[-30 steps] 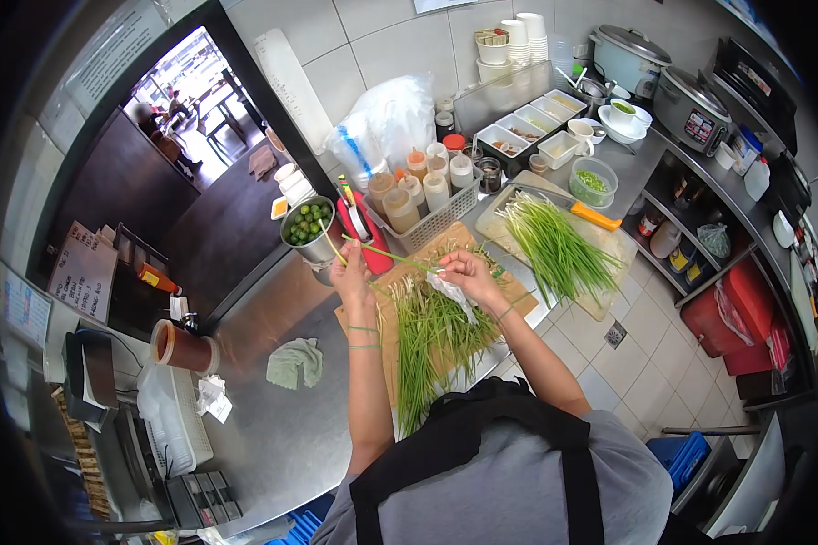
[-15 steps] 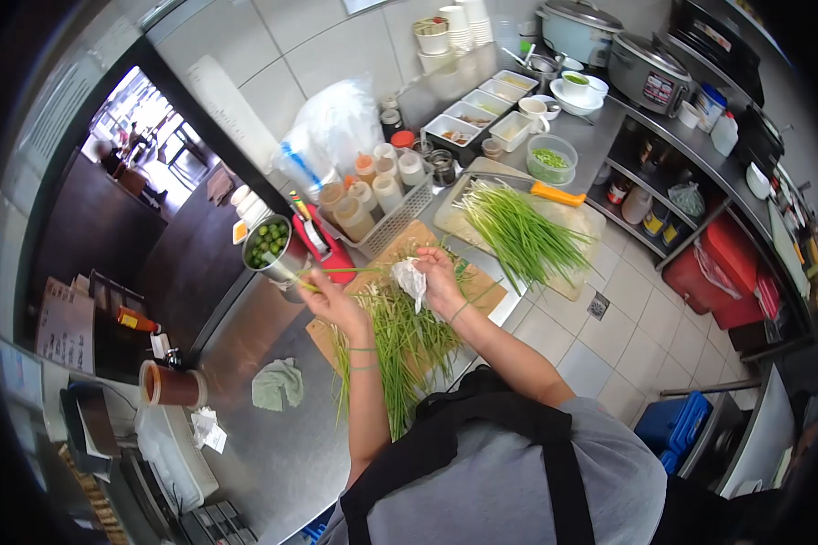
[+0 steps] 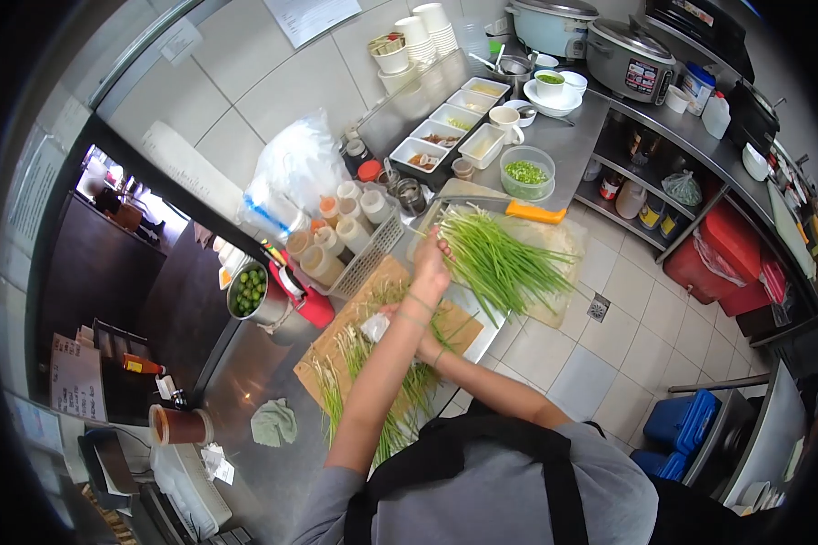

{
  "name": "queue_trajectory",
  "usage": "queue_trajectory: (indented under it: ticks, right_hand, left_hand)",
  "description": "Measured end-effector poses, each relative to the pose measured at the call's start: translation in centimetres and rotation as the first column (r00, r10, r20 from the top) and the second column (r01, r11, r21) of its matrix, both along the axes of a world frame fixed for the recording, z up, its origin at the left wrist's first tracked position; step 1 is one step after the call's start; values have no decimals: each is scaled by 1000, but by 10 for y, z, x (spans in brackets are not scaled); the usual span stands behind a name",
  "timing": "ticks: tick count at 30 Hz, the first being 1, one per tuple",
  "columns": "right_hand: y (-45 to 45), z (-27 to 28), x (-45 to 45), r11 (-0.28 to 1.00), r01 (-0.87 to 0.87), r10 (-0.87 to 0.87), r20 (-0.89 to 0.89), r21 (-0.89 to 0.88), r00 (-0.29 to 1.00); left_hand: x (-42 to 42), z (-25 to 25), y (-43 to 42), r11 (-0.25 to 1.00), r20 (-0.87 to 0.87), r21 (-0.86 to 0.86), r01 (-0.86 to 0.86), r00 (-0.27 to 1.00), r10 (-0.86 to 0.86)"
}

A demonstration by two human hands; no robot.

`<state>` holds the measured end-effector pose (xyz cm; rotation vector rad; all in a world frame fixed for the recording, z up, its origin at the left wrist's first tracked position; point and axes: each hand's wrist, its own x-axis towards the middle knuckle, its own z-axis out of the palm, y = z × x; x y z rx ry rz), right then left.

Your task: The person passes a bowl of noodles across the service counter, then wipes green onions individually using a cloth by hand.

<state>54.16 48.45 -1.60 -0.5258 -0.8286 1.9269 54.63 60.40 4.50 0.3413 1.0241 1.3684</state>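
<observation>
My left hand is closed at the white root ends of a pile of spring onions on the pale cutting board. Its fingers appear wrapped round a spring onion, mostly lost against the pile. Partly covered by my left forearm, my right hand grips a crumpled white paper towel. Beneath it, loose untidy spring onions lie over a brown board and hang towards my apron. A knife with an orange handle rests along the pale board's far side.
Behind the boards stand a basket of squeeze bottles, a red tape dispenser and a metal pot of green limes. A tub of chopped spring onion sits farther right. A green cloth lies on the steel counter at left.
My left hand has swung right, from near the lime pot to the spring onion pile, crossing over my right arm. My right hand has dropped slightly left with the paper towel. The view has shifted.
</observation>
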Motion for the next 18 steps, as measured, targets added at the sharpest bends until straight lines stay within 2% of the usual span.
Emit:
queue_trajectory:
  ticks: [3,5,6,9,12,14,15,18]
  right_hand:
    - [-2,4,7,999,-13,11,35,46,999]
    - [6,2,8,973,55,-84,123,223,989]
    - [8,0,8,948,76,-130,156,309,979]
    - [14,-4,7,995,-23,10,141,94,990]
    - [18,0,2,990,55,-80,200,131,977]
    - [19,5,6,994,12,-33,203,105,979]
    - [20,8,9,996,-11,-8,205,92,979]
    - [26,1,7,990,-6,-27,227,143,973]
  left_hand:
    - [23,-33,35,997,-71,-46,67,995,-70]
    - [23,-81,58,969,-245,-161,189,943,-225]
    - [30,-76,52,956,-341,-215,198,902,-264]
    - [60,-52,34,929,-537,-343,138,783,-315]
    - [78,-66,33,957,-572,-230,175,771,-278]
    - [79,-65,30,965,-533,-192,180,806,-256]
    - [77,-57,27,965,-504,-186,182,826,-253]
    - [72,-15,1,965,-599,-127,231,757,-261]
